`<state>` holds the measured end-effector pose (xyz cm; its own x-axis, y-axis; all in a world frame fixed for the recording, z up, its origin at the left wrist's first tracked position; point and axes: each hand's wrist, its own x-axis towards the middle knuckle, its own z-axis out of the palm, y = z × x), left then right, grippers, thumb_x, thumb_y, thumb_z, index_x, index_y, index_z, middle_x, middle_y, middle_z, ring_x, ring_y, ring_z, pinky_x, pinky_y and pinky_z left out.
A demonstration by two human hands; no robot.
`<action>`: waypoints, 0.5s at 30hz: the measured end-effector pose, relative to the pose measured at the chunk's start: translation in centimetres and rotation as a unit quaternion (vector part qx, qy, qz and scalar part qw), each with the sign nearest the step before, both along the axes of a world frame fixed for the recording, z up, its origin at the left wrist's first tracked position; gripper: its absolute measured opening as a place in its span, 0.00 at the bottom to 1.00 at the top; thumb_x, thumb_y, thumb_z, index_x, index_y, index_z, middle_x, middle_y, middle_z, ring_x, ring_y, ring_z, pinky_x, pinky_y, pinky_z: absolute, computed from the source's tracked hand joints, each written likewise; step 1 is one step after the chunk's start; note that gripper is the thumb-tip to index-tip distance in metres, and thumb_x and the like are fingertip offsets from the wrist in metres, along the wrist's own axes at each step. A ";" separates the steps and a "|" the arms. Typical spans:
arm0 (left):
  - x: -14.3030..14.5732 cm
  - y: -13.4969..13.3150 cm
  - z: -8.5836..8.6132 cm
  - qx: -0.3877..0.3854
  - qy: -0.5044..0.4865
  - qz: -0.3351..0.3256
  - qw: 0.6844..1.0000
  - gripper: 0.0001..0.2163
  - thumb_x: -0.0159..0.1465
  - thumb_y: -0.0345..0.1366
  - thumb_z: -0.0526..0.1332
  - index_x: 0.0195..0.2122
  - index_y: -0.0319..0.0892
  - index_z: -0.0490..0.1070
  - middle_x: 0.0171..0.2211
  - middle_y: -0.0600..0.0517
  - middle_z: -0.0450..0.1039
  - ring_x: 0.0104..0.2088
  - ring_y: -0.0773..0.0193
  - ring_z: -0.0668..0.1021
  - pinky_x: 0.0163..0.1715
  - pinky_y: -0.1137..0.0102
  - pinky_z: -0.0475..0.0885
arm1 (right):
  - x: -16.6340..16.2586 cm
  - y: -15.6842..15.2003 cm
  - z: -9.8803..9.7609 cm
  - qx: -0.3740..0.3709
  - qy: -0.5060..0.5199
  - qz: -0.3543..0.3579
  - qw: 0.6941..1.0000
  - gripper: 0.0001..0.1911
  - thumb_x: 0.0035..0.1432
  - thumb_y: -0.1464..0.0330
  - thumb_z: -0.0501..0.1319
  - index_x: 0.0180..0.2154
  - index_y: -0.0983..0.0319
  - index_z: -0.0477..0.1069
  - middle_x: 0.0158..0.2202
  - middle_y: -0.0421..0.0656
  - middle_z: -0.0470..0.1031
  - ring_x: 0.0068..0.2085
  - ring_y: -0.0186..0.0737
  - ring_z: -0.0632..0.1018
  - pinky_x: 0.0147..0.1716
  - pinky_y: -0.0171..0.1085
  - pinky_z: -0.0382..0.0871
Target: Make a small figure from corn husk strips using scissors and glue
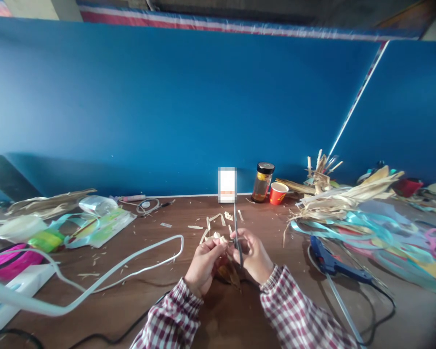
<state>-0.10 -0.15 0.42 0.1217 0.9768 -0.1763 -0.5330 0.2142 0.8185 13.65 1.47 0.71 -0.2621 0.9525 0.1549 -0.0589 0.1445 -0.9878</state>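
Observation:
My left hand point(203, 264) is closed around a small piece of dried straw-coloured husk point(220, 238), with brownish husk point(229, 274) hanging below it. My right hand point(252, 254) grips a pair of scissors point(236, 228) whose blades point up and away from me, right beside the husk piece. Both hands sit close together over the brown table point(218, 320). Cut husk scraps point(212, 223) lie just beyond them. Both sleeves are red and white check.
A blue glue gun point(330, 264) with its cable lies to the right, near a pile of dried husks point(341, 198) and coloured ribbons point(378, 237). A jar point(263, 182) and a red paper cup point(278, 193) stand by the blue wall. A white cable point(131, 264) and packets lie left.

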 end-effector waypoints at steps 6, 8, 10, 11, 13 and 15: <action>0.1 0.0 -0.4 -0.023 -0.020 0.034 0.999 0.11 0.49 0.38 0.69 0.29 0.36 0.74 0.23 0.54 0.70 0.22 0.73 0.72 0.24 0.78 0.68 | -0.2 -0.4 0.7 0.003 0.011 0.018 1.000 0.14 0.46 0.71 0.63 0.35 0.60 0.62 0.23 0.35 0.69 0.26 0.33 0.72 0.28 0.33 0.68; 0.1 0.0 -0.5 -0.014 -0.020 0.039 0.999 0.11 0.50 0.39 0.68 0.29 0.37 0.74 0.22 0.54 0.69 0.22 0.73 0.72 0.25 0.77 0.68 | -0.3 -0.4 0.7 -0.012 0.014 0.024 1.000 0.14 0.45 0.71 0.64 0.35 0.60 0.62 0.23 0.34 0.69 0.25 0.32 0.71 0.26 0.32 0.67; 0.1 0.1 -0.4 -0.009 -0.017 0.039 0.999 0.11 0.50 0.40 0.67 0.28 0.37 0.73 0.22 0.54 0.69 0.22 0.72 0.72 0.25 0.76 0.68 | -0.4 -0.4 0.6 -0.024 0.017 0.021 0.999 0.15 0.44 0.71 0.65 0.35 0.60 0.62 0.23 0.34 0.69 0.24 0.32 0.71 0.24 0.31 0.66; 0.0 0.1 -0.3 -0.009 -0.016 0.037 0.999 0.11 0.50 0.41 0.67 0.28 0.37 0.73 0.22 0.54 0.69 0.22 0.72 0.72 0.24 0.76 0.68 | -0.4 -0.4 0.6 -0.026 0.021 0.016 0.999 0.16 0.44 0.71 0.65 0.35 0.60 0.62 0.23 0.34 0.69 0.24 0.32 0.71 0.24 0.31 0.65; 0.0 0.1 0.0 -0.011 -0.010 0.031 0.999 0.12 0.49 0.42 0.68 0.27 0.36 0.73 0.21 0.54 0.69 0.22 0.73 0.71 0.24 0.76 0.69 | -0.4 -0.3 0.5 -0.024 0.029 0.007 0.999 0.16 0.44 0.70 0.65 0.35 0.59 0.62 0.23 0.34 0.69 0.25 0.33 0.72 0.26 0.32 0.66; -0.1 0.1 0.3 -0.014 -0.003 0.027 1.000 0.12 0.48 0.41 0.69 0.27 0.36 0.73 0.22 0.54 0.70 0.22 0.73 0.71 0.24 0.77 0.69 | -0.3 -0.1 0.3 -0.019 0.031 -0.005 0.999 0.16 0.44 0.69 0.65 0.35 0.59 0.62 0.23 0.34 0.69 0.25 0.33 0.72 0.26 0.33 0.67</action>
<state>-0.19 -0.06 0.76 0.0712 0.9765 -0.2035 -0.5498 0.2086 0.8088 13.37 1.36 1.04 -0.2435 0.9606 0.1343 -0.1192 0.1077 -0.9870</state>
